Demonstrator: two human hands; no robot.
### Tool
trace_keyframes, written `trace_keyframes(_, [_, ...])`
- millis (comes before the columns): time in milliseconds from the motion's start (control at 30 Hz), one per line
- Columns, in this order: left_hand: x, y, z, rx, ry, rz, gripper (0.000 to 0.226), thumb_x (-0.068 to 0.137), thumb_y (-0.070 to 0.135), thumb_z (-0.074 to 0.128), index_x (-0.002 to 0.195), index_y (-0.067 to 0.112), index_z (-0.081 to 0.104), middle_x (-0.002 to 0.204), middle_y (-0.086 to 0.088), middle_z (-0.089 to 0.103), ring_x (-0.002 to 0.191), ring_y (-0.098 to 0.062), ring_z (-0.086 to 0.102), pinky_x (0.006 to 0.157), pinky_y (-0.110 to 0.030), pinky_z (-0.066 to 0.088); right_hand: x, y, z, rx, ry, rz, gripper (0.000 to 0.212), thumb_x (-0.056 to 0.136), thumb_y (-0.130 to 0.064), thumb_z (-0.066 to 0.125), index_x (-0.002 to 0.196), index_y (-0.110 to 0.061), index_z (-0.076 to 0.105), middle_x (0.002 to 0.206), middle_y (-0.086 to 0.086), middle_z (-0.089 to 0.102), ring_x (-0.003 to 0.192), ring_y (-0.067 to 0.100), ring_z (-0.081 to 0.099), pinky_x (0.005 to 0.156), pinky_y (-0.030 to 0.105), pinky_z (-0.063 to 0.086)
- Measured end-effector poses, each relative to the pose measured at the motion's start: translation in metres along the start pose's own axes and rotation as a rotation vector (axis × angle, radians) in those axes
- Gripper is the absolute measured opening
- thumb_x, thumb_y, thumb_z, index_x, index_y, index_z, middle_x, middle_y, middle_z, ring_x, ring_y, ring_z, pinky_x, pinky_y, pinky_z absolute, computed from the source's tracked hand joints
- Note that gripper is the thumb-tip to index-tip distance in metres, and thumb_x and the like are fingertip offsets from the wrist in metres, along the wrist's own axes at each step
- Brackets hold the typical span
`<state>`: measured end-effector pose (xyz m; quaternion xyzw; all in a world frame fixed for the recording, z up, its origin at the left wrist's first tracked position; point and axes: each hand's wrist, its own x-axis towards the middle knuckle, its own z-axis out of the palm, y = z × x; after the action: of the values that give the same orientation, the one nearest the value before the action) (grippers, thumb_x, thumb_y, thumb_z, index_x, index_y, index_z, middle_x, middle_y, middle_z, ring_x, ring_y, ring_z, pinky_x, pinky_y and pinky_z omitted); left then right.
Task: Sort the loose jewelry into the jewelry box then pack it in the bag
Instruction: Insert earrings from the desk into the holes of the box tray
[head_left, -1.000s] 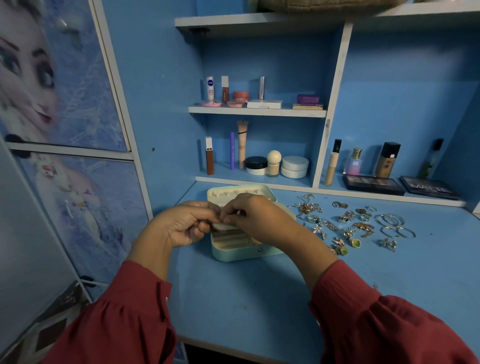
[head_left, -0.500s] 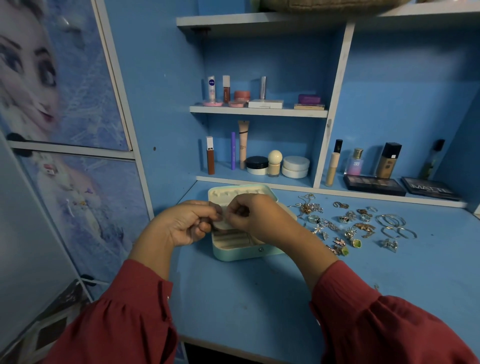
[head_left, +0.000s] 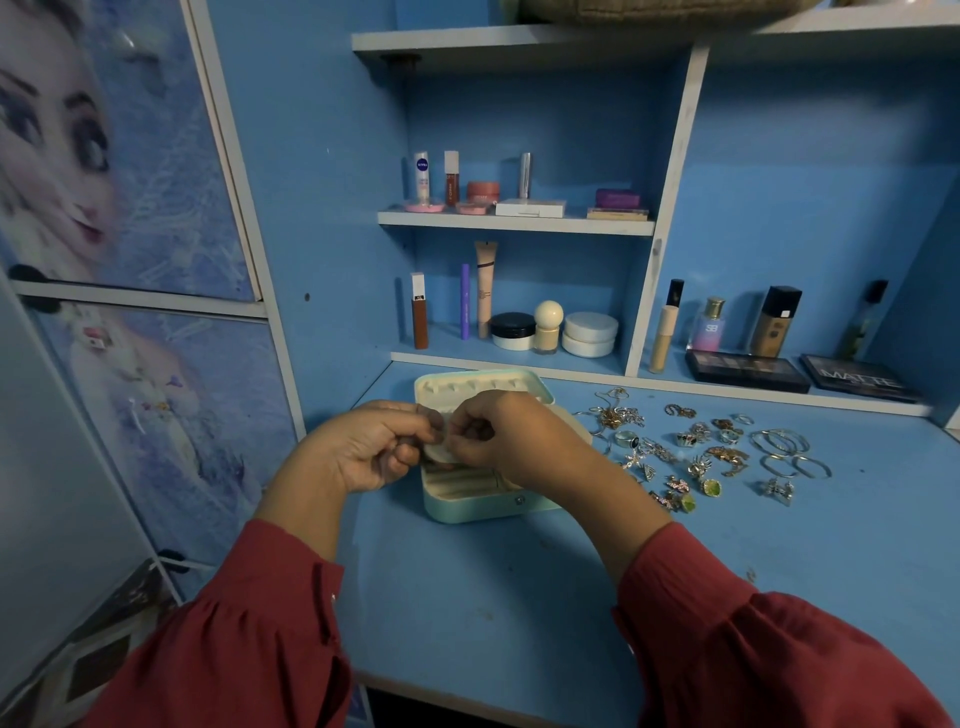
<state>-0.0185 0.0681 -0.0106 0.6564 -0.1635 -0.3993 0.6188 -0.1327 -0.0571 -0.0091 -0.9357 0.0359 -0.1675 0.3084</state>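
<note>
Blue desk (head_left: 519, 597), hands (head_left: 441, 441) hiding jewelry box (head_left: 483, 506), loose jewelry (head_left: 696, 447)

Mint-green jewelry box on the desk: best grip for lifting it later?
Close the lid first, then take the mint-green rounded jewelry box by its two short side walls, coming from above: it lies flat on the blue desk, low and wide, and the loose jewelry crowds its right.
</note>
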Motion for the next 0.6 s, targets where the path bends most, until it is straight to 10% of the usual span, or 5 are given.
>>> trace_keyframes(600, [0.0009,-0.001,-0.0002,0.033,-0.021,0.016,0.023,0.085,-0.01,0.051,0.076,0.009,0.057,0.045,0.002,0.044,0.03,-0.002,0.031,0.029,-0.01,0.023,-0.0024,-0.0022,-0.0059,-0.059,-0.029,-0.033,0.012,0.09,-0.019,0.061,0.096,-0.012,0.068,0.088,-0.002,0.062,0.08,0.011,0.056,0.073,0.024,0.044])
